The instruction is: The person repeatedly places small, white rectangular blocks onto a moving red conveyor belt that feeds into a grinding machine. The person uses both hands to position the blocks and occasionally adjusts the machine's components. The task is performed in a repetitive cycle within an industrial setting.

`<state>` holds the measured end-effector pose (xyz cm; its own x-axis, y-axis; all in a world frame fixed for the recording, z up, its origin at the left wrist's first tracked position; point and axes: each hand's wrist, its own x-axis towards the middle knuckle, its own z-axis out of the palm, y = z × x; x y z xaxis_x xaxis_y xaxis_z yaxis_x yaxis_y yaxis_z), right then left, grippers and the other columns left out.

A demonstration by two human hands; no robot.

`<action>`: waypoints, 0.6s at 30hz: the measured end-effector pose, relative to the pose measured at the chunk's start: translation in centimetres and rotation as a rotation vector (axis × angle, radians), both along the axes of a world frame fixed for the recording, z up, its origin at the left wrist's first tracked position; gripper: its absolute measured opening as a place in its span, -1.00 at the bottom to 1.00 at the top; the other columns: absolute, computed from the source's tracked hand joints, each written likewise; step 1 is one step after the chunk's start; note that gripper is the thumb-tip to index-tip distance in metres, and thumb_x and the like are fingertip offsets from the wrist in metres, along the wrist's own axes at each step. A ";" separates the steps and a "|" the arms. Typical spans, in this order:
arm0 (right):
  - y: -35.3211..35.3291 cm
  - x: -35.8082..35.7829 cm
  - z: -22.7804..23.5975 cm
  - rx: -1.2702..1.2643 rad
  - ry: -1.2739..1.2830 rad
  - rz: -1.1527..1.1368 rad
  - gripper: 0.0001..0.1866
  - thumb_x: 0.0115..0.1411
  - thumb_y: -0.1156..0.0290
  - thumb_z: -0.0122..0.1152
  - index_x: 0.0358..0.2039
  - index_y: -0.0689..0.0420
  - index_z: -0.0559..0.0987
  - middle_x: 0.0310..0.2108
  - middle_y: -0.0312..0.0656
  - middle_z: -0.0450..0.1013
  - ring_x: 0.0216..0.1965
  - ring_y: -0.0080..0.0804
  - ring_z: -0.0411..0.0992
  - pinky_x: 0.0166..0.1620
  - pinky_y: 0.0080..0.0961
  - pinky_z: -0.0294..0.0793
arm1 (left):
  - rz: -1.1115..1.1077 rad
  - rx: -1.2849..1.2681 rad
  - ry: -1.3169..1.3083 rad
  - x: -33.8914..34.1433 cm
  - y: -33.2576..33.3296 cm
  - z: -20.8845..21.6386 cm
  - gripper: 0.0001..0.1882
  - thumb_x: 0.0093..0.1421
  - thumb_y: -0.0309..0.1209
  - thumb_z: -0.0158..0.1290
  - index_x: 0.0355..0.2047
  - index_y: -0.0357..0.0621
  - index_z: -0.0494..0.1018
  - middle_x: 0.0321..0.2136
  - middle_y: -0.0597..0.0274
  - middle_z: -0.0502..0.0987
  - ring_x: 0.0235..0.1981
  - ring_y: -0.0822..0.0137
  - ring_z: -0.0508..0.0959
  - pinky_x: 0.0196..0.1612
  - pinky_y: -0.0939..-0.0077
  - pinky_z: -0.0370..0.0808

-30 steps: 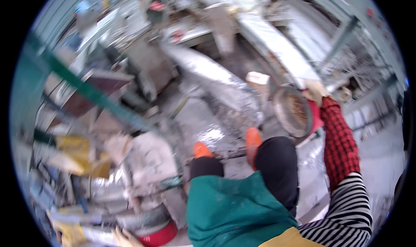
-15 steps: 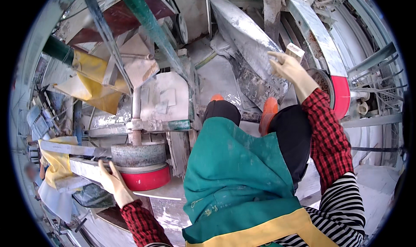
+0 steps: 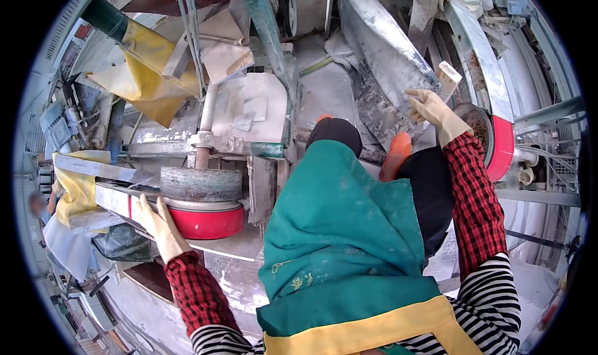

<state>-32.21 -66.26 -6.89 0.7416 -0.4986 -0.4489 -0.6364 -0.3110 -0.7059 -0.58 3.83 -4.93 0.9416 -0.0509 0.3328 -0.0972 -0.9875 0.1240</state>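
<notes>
My left hand (image 3: 161, 227), in a cream glove, lies with fingers outstretched against a flat belt (image 3: 113, 200), white along its straight run, beside a wheel with a red rim (image 3: 208, 223). A grey drum (image 3: 200, 183) sits just beyond that rim. At the right, my gloved right hand (image 3: 436, 113) hangs in front of a second wheel with a red band (image 3: 502, 148). Its fingers are loosely bent and slightly apart, with nothing visible in them. Near those fingertips is the lower end of a long grey metal trough (image 3: 389, 49). A small pale block (image 3: 449, 74) stands just behind.
Yellow sheeting (image 3: 146, 74) hangs over the frame at the far left. A green post (image 3: 265, 31) slants down ahead. Between the wheels, a green apron (image 3: 349, 224) covers my lap, and an orange shoe (image 3: 396, 154) shows beyond. Metal bars (image 3: 542, 197) edge the right side.
The view has shifted, so the machinery sits differently in it. My right hand's fingers are more bent than before. My left hand stays by the red-rimmed wheel, and a red line now shows across the belt.
</notes>
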 end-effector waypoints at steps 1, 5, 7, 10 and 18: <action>0.1 0.0 0.0 0.001 0.002 0.003 -0.49 0.47 0.23 -0.06 0.36 0.13 0.32 -0.30 -0.09 0.64 -0.35 -0.42 0.61 -0.29 -0.53 0.63 | -0.017 0.030 -0.063 -1.3 -0.4 -0.7 -0.43 0.32 -0.26 0.12 0.30 -0.11 0.32 0.39 -0.13 0.19 0.40 -0.16 0.14 0.42 0.09 0.12; 1.6 0.8 0.7 -0.006 -0.076 0.037 -0.49 0.45 0.22 -0.06 0.34 0.13 0.35 -0.30 -0.09 0.64 -0.35 -0.41 0.62 -0.25 -0.48 0.63 | -0.282 -0.037 -0.141 -8.3 -5.2 1.3 -0.39 0.20 -0.51 0.23 0.27 -0.09 0.36 0.39 -0.23 0.16 0.43 -0.16 0.09 0.45 0.08 0.07; 1.3 1.2 0.5 -0.039 -0.107 0.082 -0.48 0.43 0.21 0.00 0.33 0.14 0.36 -0.34 -0.16 0.62 -0.38 -0.45 0.60 -0.27 -0.49 0.61 | -0.539 -0.115 -0.193 -9.0 -4.1 0.8 -0.30 0.05 -0.65 0.27 0.24 -0.10 0.39 0.36 -0.20 0.21 0.42 -0.11 0.14 0.45 0.13 0.09; 2.0 1.2 1.0 0.084 -0.259 0.019 -0.48 0.44 0.15 0.05 0.32 0.12 0.38 -0.37 -0.20 0.60 -0.43 -0.54 0.54 -0.34 -0.55 0.56 | -0.332 -0.346 0.099 -10.7 -5.0 2.7 -0.27 -0.02 -0.69 0.28 0.21 -0.12 0.41 0.34 -0.14 0.25 0.40 -0.05 0.21 0.45 0.16 0.10; 7.1 4.2 5.2 0.352 -0.476 -0.079 -0.44 0.45 0.05 0.04 0.32 0.10 0.39 -0.29 -0.16 0.64 -0.40 -0.58 0.57 -0.28 -0.65 0.57 | -0.965 -0.881 0.347 -9.8 -24.9 8.8 -0.26 0.03 -0.61 0.19 0.29 -0.10 0.35 0.40 0.00 0.22 0.47 0.06 0.11 0.48 0.17 0.04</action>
<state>-27.99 -59.21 -1.66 0.8685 -0.4418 -0.2248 -0.2369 0.0286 -0.9711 -10.42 -21.06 3.82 0.6931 -0.6291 0.3519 -0.5361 -0.1235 0.8350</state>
